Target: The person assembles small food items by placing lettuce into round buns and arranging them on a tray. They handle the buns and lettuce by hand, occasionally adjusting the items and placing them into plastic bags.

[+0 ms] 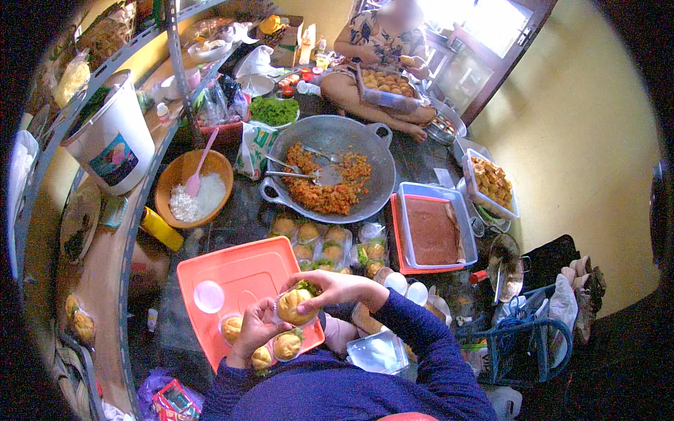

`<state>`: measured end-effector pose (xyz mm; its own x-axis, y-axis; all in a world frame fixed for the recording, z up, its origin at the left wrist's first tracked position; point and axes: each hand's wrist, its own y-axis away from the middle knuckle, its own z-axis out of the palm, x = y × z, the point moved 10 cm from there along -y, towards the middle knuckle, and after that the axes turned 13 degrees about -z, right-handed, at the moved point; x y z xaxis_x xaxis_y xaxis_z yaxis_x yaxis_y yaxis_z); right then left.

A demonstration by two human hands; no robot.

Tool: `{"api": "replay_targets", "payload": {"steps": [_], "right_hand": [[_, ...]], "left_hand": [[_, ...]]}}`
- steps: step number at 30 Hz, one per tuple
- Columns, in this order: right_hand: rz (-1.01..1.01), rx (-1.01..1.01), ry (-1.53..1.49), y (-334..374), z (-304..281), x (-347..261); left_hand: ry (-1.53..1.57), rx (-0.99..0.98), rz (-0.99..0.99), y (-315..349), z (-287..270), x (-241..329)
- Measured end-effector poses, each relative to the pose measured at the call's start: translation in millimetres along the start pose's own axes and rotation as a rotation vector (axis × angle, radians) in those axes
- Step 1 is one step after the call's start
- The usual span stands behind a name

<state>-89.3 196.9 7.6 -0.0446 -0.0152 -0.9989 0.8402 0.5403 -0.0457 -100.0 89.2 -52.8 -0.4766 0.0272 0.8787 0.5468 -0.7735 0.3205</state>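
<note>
A golden filled bun (296, 307) with green lettuce poking out is held up between both hands. My right hand (330, 289) wraps over its top and right side, the thumb pressed on its front. From the lower left, my left hand (257, 330) pinches at the bun's edge, finger and thumb close together. Under the hands lies an orange plastic lid (242, 270). More filled buns (287, 345) sit on it in paper cups, and a pale empty paper cup (208, 297) rests near its left side.
A big metal wok (379, 165) of orange filling with spoons stands ahead. Packed buns (307, 232) lie before it. An orange bowl (166, 184) with a pink spatula is left; a plastic box (472, 224) is right. Clear plastic bags (379, 351) lie nearby. Another person (382, 42) sits opposite.
</note>
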Motion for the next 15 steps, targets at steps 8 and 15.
{"api": "replay_targets", "payload": {"steps": [8,15], "right_hand": [[-0.027,0.012,0.240,1,4,-12],[-0.023,-0.010,0.460,-3,9,-26]], "left_hand": [[-0.049,-0.011,-0.011,3,10,13],[-0.194,0.001,0.023,0,13,19]]}}
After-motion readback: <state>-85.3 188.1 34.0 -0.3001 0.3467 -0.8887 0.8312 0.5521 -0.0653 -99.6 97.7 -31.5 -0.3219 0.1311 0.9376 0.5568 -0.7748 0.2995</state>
